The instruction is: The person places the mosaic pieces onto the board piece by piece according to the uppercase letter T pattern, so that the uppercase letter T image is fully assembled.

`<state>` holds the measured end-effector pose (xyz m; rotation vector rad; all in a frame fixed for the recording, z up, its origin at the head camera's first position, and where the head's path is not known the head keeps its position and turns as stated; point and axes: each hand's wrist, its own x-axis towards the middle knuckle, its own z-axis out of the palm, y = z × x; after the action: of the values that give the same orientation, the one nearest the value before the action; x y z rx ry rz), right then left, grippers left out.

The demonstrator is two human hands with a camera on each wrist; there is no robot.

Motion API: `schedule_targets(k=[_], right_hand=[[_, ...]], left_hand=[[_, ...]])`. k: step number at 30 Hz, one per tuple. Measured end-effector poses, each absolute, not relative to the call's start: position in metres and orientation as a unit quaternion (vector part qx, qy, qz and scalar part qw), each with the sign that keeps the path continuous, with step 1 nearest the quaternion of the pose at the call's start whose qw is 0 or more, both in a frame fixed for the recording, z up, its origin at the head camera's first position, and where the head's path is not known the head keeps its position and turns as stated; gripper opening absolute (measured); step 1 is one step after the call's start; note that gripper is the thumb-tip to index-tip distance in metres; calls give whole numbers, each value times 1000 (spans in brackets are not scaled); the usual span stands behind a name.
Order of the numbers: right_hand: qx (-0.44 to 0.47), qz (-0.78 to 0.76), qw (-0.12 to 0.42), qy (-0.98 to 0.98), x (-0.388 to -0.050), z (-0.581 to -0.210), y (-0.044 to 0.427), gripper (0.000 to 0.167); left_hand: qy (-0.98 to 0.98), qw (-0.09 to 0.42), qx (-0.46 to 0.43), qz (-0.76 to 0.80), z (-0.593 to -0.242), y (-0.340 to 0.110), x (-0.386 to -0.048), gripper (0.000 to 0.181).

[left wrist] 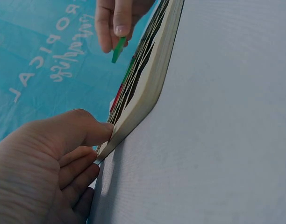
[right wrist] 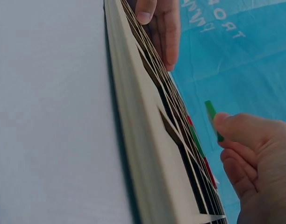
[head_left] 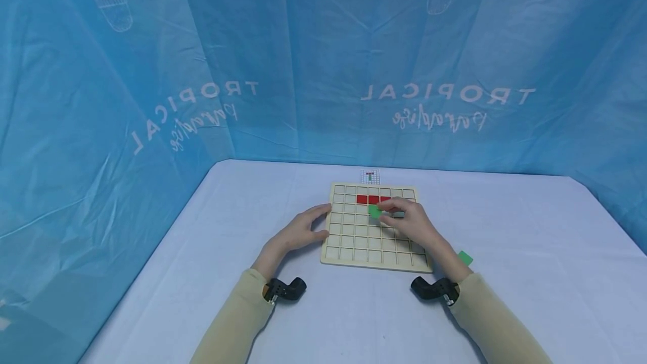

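A wooden grid board (head_left: 354,265) lies on the table, with a row of red square tiles (head_left: 361,199) near its far side. My right hand (head_left: 411,223) pinches a green square tile (right wrist: 211,116) between thumb and fingers, above the board. The wrist views also show a green tile (right wrist: 196,141) set in the board among the red ones. My left hand (head_left: 299,230) touches the board's left edge with its thumb and extended fingers spread apart. Beside my right forearm, another green tile (head_left: 465,258) lies on the table, partly hidden by the arm.
A small card (head_left: 370,176) with a printed grid and a red and green T shape lies just behind the board. White cloth (head_left: 343,319) covers the table. Blue printed curtains (head_left: 323,60) hang behind it and on the left.
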<state>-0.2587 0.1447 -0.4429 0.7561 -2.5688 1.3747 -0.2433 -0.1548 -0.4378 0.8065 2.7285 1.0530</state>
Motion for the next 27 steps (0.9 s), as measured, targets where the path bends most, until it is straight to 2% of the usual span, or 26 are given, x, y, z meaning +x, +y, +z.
schedule_targets(k=[15, 27], right_hand=[[268, 408, 87, -868, -259, -448, 142, 29], [286, 405, 84, -864, -260, -450, 141, 28]], left_hand=[[898, 59, 256, 353, -436, -154, -242, 66], [898, 58, 255, 354, -437, -155, -242, 65]])
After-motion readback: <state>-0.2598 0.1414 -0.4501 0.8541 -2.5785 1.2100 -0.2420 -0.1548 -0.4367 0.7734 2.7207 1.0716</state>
